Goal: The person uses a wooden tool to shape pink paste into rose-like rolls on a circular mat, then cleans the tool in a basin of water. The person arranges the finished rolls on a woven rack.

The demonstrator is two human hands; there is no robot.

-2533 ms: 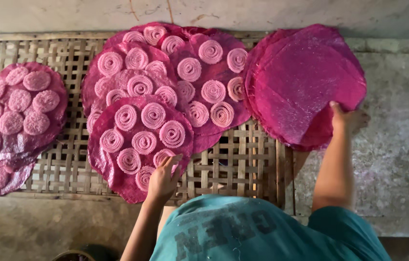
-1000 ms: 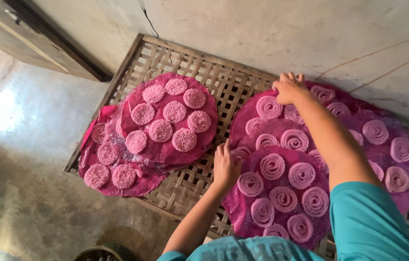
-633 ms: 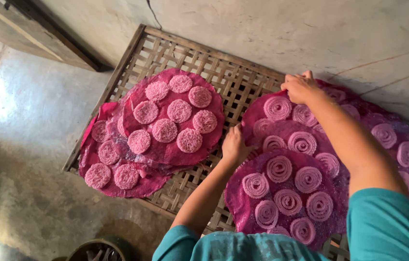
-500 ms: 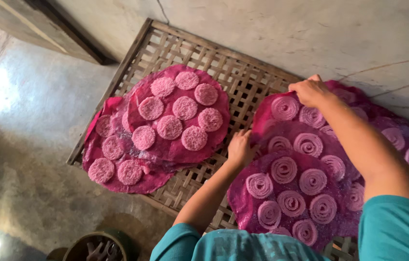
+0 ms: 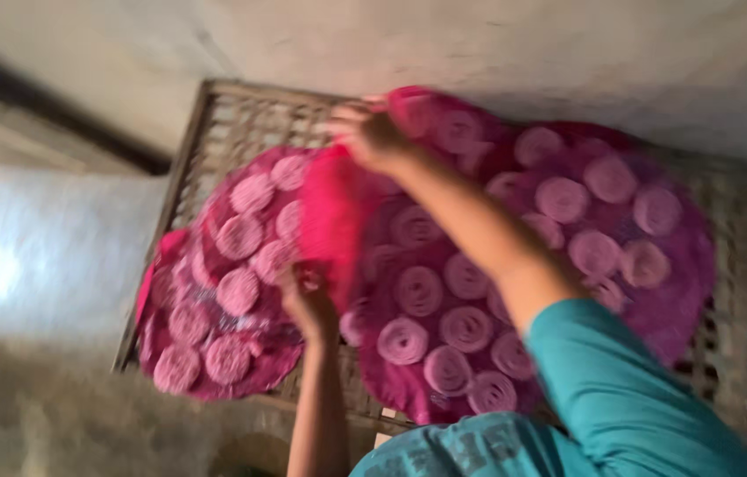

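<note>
A round pink woven mat (image 5: 431,309) lies in front of the person, loaded with pale pink spiral coils of dough (image 5: 418,289) set in rows. Its left edge is lifted and folded upward as a bright pink flap. The right hand (image 5: 372,134) grips the far top rim of this mat, fingers curled over the edge and pinching it. The left hand (image 5: 307,296) holds the near left rim at the raised flap, fingers closed on it, though blur hides the exact grip.

Behind and to the right, a second round pink mat (image 5: 656,265) carries more coils and is partly covered by the first. To the left, another pair of overlapping pink mats (image 5: 215,309) holds flatter, paler discs (image 5: 238,291).

All the mats rest on a wooden lattice rack (image 5: 232,132) with open square gaps. The rack stands against a rough grey plastered wall (image 5: 524,44). A grey concrete floor (image 5: 38,291) lies to the left, with a bright patch of light on it. The person's teal sleeve (image 5: 621,389) fills the lower right.
</note>
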